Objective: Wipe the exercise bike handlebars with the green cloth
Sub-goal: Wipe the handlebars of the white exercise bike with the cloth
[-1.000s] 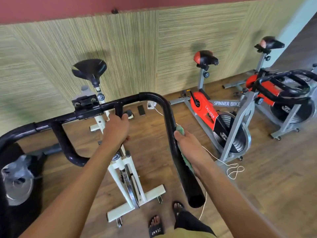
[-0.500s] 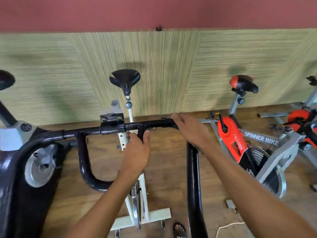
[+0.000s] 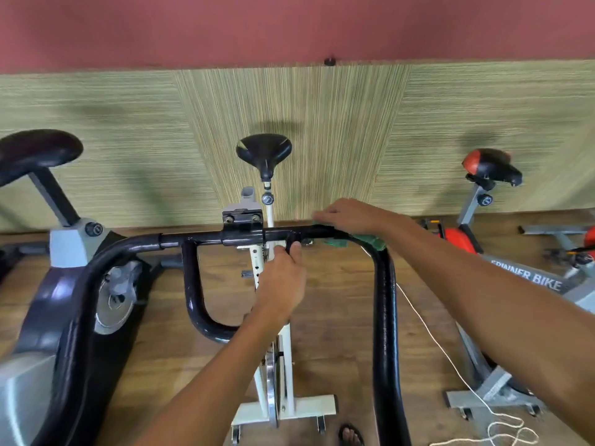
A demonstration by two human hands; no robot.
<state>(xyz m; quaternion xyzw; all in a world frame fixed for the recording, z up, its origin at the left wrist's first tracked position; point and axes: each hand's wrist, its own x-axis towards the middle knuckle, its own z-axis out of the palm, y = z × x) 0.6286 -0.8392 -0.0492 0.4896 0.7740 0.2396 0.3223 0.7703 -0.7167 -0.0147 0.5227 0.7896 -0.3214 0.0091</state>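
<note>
The right grip (image 3: 351,217), fingers laid fairly flat, is pressing the green cloth (image 3: 370,243) onto the right bend of the handlebars (image 3: 383,317) while the left grip (image 3: 283,281) is clasping their inner loop, so firm, even pressure is probably serving best.

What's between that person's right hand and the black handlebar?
The green cloth. In the head view it lies between the right hand and the handlebar at the bar's right bend, its edges showing below the palm.
</note>
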